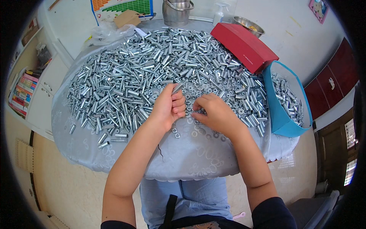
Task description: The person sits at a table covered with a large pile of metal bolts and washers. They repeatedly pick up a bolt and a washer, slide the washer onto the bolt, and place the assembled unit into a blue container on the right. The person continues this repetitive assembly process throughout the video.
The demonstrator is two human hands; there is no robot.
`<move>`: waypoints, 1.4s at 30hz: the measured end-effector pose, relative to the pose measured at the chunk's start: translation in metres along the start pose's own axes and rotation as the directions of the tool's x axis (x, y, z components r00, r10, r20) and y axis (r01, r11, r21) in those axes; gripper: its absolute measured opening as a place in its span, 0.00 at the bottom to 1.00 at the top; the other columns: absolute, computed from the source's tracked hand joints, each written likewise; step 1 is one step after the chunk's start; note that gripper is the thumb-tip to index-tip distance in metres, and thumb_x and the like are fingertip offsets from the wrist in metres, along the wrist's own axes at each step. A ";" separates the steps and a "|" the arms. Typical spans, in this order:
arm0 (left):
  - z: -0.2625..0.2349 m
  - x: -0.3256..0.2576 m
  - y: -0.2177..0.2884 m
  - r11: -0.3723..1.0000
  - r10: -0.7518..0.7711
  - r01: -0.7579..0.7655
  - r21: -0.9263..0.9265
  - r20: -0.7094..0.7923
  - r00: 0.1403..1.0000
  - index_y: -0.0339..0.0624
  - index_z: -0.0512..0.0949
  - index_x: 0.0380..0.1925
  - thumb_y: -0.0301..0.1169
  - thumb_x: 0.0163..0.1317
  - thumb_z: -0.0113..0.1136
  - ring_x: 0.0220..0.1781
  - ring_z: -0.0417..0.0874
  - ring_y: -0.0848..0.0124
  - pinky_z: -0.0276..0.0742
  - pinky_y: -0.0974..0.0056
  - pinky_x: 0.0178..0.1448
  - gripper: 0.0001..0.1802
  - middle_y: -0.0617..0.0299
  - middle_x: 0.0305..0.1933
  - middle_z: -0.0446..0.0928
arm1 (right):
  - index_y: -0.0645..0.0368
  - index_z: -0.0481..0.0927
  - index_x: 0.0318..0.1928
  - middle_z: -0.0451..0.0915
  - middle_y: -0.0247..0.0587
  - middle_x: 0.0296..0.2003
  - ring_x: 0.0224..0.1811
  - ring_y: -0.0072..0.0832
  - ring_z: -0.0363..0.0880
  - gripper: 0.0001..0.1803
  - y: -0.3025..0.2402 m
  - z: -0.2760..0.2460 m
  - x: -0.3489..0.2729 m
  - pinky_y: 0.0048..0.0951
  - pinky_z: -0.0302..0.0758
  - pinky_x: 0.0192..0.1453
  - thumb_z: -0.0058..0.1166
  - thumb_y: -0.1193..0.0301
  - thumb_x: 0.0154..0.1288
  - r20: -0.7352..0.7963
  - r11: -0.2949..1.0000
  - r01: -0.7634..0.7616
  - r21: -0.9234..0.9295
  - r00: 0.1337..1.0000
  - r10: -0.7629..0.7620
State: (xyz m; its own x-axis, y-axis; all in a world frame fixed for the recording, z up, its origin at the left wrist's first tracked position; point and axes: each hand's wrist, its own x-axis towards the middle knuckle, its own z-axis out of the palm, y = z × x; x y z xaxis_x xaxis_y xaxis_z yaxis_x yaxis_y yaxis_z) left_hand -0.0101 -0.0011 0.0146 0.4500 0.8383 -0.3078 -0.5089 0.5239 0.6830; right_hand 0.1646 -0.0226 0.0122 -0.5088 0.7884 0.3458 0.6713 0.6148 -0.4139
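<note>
My left hand (169, 105) is closed in a fist around a shiny metal sleeve (177, 89), whose end sticks out above the curled fingers. Close to its right, my right hand (214, 112) reaches down to the loose nuts and washers (195, 123), thumb and fingers bent toward each other. Whatever lies between those fingertips is too small or hidden to make out. Beyond both hands spreads a wide heap of silvery metal sleeves and bolts (141, 68). A few nuts (177, 135) lie apart from it, just right of my left wrist.
A blue fabric bin (289, 130) with metal bolts inside stands at the right, beside a red box (246, 45). At the back are a steel pail (176, 15), a metal bowl (248, 26), a spray bottle (219, 14) and a plastic bag (110, 34). A grey cloth (126, 160) covers the table.
</note>
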 end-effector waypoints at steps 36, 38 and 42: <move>0.012 -0.005 -0.001 0.964 -0.039 0.045 0.262 -0.027 0.999 0.55 0.51 0.09 0.46 0.62 0.40 0.11 0.48 0.80 0.47 0.71 0.18 0.24 0.74 0.10 0.49 | 0.64 0.73 0.37 0.76 0.35 0.34 0.38 0.20 0.75 0.10 -0.009 -0.009 0.011 0.22 0.72 0.44 0.58 0.80 0.53 -0.263 0.631 0.028 0.775 0.923 0.282; 0.012 -0.004 -0.002 0.958 -0.021 0.030 0.287 -0.033 0.999 0.55 0.51 0.09 0.45 0.62 0.40 0.11 0.49 0.80 0.47 0.71 0.18 0.23 0.74 0.10 0.49 | 0.64 0.75 0.39 0.76 0.36 0.35 0.39 0.20 0.75 0.11 -0.008 -0.010 0.011 0.22 0.72 0.44 0.58 0.79 0.54 -0.225 0.616 -0.008 0.788 0.927 0.300; 0.011 -0.004 -0.004 0.942 0.054 -0.028 0.335 -0.067 0.996 0.55 0.52 0.10 0.45 0.62 0.40 0.11 0.51 0.80 0.48 0.71 0.18 0.23 0.74 0.10 0.50 | 0.65 0.78 0.41 0.78 0.37 0.36 0.39 0.20 0.75 0.12 -0.010 -0.014 0.010 0.21 0.72 0.44 0.58 0.77 0.55 -0.165 0.646 -0.084 0.759 0.935 0.316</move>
State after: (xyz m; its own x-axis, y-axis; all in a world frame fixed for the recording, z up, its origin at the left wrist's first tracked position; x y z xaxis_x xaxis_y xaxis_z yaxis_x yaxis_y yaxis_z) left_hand -0.0018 -0.0078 0.0205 0.3714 0.8737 -0.3142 -0.2458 0.4189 0.8741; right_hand 0.1609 -0.0209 0.0318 -0.1750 0.9272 0.3312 0.0672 0.3468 -0.9355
